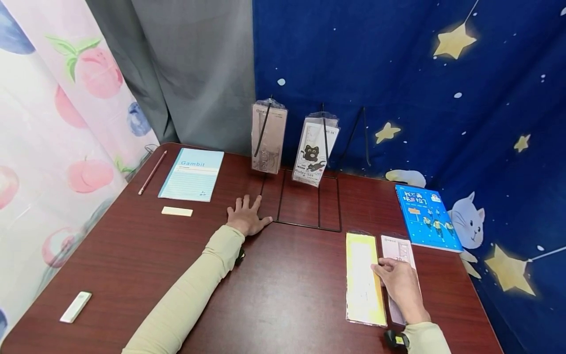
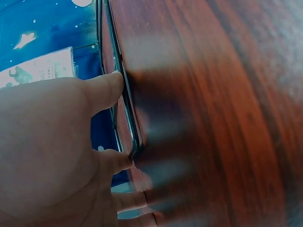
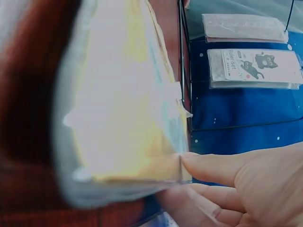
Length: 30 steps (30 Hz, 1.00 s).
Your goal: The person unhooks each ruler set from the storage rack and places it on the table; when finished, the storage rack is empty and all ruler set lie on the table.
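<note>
My left hand [image 1: 246, 216] rests on the table with fingers spread, at the front left corner of a black wire display rack [image 1: 309, 226]. In the left wrist view its thumb [image 2: 108, 89] touches the rack's wire. At the right, my right hand [image 1: 400, 287] pinches the right edge of a yellow flat packet [image 1: 360, 280] in clear plastic, thumb on top and fingers beneath. Beside it lies a pink ruler packet [image 1: 393, 241], partly hidden by that hand. On the rack hang a pinkish ruler packet [image 1: 276, 132] and a white ruler set packet [image 1: 311, 147] with black cats.
A bare hook [image 1: 366, 140] juts from the rack's right side. At the left lie a pencil [image 1: 152, 172], a light blue notebook [image 1: 192, 174], a cream eraser-like bar [image 1: 177, 211] and a white one [image 1: 75, 307]. A blue book [image 1: 429, 219] lies far right. Curtains hang behind the table.
</note>
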Each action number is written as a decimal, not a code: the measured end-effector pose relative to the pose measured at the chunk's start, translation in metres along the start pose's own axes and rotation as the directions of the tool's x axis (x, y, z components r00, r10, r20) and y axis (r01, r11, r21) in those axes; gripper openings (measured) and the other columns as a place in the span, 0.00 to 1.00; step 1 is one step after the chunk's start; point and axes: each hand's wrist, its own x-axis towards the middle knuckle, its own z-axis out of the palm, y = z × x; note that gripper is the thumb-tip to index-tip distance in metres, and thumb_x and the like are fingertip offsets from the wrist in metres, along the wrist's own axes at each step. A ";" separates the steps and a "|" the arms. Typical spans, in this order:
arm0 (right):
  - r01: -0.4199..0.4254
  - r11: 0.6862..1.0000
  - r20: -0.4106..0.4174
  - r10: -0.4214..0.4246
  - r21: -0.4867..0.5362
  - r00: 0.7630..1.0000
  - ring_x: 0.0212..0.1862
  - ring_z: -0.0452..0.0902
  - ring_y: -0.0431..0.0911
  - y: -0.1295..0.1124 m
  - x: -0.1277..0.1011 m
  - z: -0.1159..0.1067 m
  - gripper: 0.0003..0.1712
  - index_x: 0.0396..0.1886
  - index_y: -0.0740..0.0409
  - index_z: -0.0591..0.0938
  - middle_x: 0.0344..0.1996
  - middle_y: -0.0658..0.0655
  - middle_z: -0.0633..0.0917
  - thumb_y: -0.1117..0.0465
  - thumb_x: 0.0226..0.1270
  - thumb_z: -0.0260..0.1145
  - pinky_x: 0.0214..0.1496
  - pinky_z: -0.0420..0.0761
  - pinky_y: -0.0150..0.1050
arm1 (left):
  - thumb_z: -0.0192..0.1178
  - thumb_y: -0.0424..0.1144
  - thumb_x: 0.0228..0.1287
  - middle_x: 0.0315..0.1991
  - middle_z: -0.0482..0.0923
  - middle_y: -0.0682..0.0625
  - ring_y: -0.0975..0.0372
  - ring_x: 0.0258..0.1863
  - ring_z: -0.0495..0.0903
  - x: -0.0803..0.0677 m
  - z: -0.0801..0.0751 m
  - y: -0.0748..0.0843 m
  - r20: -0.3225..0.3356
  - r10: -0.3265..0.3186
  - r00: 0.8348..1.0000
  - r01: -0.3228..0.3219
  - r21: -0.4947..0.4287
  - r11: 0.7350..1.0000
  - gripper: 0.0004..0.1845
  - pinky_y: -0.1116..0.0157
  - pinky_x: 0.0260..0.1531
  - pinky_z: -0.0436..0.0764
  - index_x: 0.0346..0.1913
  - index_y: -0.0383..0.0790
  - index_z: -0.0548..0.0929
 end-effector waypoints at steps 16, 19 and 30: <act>0.026 0.994 0.011 -0.025 -0.102 1.000 0.22 0.84 0.43 -0.010 -0.005 -0.008 0.18 0.50 0.75 0.86 0.31 0.66 0.91 0.64 0.67 0.72 0.26 0.77 0.35 | 0.49 0.64 0.78 0.84 0.44 0.35 0.39 0.84 0.44 0.000 0.000 0.003 0.007 0.002 1.000 -0.002 -0.009 1.000 0.43 0.34 0.76 0.54 0.85 0.49 0.49; 0.051 0.989 -0.008 -0.053 -0.137 0.999 0.31 0.88 0.51 -0.018 -0.002 -0.015 0.19 0.53 0.72 0.86 0.39 0.70 0.91 0.62 0.69 0.71 0.32 0.83 0.41 | 0.49 0.65 0.78 0.84 0.43 0.35 0.39 0.84 0.43 0.000 0.001 0.002 0.011 0.004 1.000 -0.004 -0.012 1.000 0.44 0.34 0.76 0.53 0.85 0.49 0.48; 0.404 0.914 -0.057 -0.405 -0.022 0.913 0.50 0.90 0.60 -0.076 0.025 -0.024 0.21 0.61 0.61 0.85 0.49 0.65 0.90 0.57 0.73 0.70 0.52 0.87 0.53 | 0.49 0.64 0.78 0.84 0.44 0.34 0.38 0.83 0.44 0.000 0.000 -0.002 0.007 0.004 1.000 -0.004 -0.015 1.000 0.44 0.34 0.75 0.54 0.85 0.49 0.49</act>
